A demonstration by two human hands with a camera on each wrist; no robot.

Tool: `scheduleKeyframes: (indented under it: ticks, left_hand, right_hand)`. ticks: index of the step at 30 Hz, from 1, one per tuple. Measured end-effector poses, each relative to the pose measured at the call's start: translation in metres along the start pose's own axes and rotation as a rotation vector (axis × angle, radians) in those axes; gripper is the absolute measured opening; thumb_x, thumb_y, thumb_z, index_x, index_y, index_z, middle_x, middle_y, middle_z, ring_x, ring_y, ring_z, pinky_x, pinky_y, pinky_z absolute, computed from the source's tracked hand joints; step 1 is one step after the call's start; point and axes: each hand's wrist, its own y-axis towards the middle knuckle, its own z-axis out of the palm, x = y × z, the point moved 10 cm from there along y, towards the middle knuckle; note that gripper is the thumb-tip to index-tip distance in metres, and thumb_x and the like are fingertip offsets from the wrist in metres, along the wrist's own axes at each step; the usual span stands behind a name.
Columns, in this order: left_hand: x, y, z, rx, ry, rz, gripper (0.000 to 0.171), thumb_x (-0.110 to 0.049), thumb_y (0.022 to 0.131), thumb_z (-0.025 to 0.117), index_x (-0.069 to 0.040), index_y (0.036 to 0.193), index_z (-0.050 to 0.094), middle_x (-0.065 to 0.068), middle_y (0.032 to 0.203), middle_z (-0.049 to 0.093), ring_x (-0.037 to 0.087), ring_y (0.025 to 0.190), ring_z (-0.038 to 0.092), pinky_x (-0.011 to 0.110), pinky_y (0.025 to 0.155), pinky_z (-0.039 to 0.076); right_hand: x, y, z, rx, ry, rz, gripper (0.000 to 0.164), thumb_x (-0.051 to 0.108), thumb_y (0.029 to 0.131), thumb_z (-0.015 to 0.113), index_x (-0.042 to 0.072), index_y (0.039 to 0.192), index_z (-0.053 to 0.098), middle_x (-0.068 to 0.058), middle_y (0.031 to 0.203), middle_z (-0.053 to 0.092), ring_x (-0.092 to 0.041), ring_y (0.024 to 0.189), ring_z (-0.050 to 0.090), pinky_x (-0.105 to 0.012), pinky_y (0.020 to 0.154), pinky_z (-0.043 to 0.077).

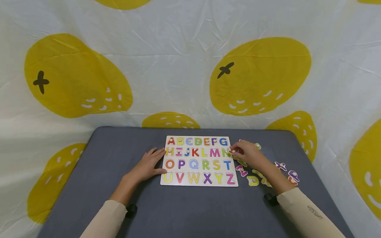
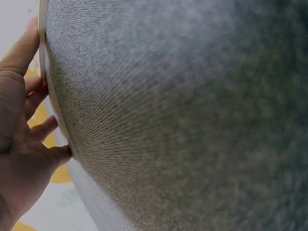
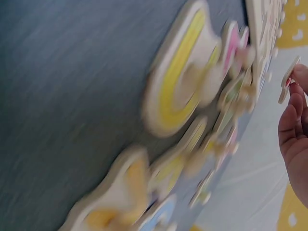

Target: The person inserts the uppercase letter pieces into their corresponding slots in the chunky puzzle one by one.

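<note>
A white alphabet puzzle board lies flat on the table, its colourful letters in four rows. Small knobs show on letters of the top row and on some at the left of the second. My left hand rests at the board's left edge, fingers and thumb extended against it. Beyond the board's right edge, near the N, my right hand pinches a small letter puzzle piece between thumb and fingers. Some red shows on that piece, but its letter is hard to make out. In the left wrist view, my left fingers touch the edge.
Loose knobbed letter pieces lie right of the board, partly under my right forearm: a yellow U-shaped piece, a pink piece, a purple X and several others. The grey table meets a fruit-patterned cloth behind.
</note>
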Motion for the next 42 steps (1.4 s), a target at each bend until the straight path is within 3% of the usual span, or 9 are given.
scheduleKeyframes:
  ticks: [6, 12, 27, 42]
  left_hand:
    - [-0.001, 0.000, -0.001, -0.008, -0.005, 0.004, 0.091, -0.043, 0.088, 0.081, -0.006, 0.159, 0.039, 0.015, 0.164, 0.040, 0.048, 0.154, 0.025, 0.075, 0.117, 0.022]
    - [-0.001, 0.000, 0.001, -0.003, 0.007, -0.004, 0.091, -0.043, 0.088, 0.081, -0.006, 0.160, 0.039, 0.014, 0.165, 0.039, 0.048, 0.154, 0.026, 0.075, 0.117, 0.023]
    - [-0.001, 0.000, 0.001, -0.007, 0.015, 0.007, 0.090, -0.044, 0.088, 0.081, -0.006, 0.159, 0.040, 0.014, 0.164, 0.040, 0.048, 0.154, 0.027, 0.075, 0.116, 0.023]
    - [0.003, 0.001, 0.004, 0.001, -0.001, -0.008, 0.092, -0.045, 0.088, 0.080, -0.007, 0.160, 0.038, 0.013, 0.166, 0.038, 0.046, 0.155, 0.024, 0.075, 0.118, 0.020]
  right_hand:
    - [0.028, 0.020, 0.014, 0.010, 0.049, -0.075, 0.010, 0.008, 0.093, 0.076, 0.005, 0.103, 0.075, -0.001, 0.089, 0.065, -0.015, 0.079, 0.055, -0.029, 0.070, 0.049]
    - [0.042, 0.040, 0.035, 0.041, 0.054, -0.093, 0.006, 0.014, 0.092, 0.078, 0.013, 0.097, 0.075, 0.005, 0.085, 0.065, -0.009, 0.077, 0.055, -0.027, 0.069, 0.049]
    - [0.076, 0.086, 0.084, 0.163, 0.098, -0.049, 0.011, 0.021, 0.092, 0.080, 0.015, 0.089, 0.071, 0.006, 0.077, 0.063, -0.008, 0.070, 0.054, -0.024, 0.066, 0.045]
    - [0.085, 0.100, 0.106, 0.160, 0.086, -0.020, 0.017, 0.022, 0.093, 0.079, 0.015, 0.082, 0.068, 0.004, 0.070, 0.059, -0.009, 0.064, 0.051, -0.023, 0.061, 0.042]
